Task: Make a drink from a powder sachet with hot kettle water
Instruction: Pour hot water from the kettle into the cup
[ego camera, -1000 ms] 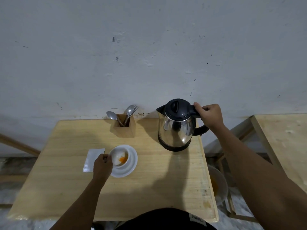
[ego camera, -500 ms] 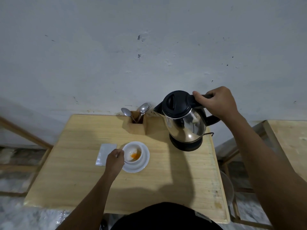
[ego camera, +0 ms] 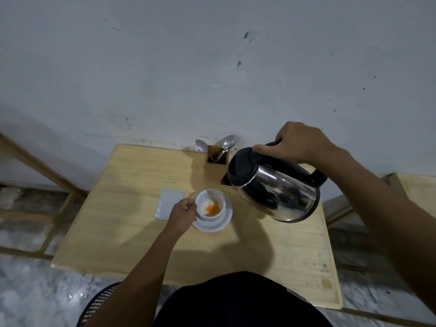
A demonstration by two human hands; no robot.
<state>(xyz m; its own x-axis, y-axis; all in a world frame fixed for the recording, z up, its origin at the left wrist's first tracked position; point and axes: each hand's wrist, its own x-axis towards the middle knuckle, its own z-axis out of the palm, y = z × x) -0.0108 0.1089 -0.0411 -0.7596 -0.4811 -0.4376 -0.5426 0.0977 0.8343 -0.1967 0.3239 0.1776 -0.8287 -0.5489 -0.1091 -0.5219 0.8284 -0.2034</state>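
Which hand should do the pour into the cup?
Right. The right hand already grips the kettle, tilted, spout toward the cup. The left hand is at the cup's side.

You have a single view, from the camera on your head, looking forward and steeply down over the near edge of the wooden table (ego camera: 132, 244), with the pale wall (ego camera: 165, 67) filling the upper half. It sits well above the table, near enough that your dark-clothed body fills the bottom edge and both forearms reach in from below. The wide lens bends the table's sides outward, and no second view shares the scene.
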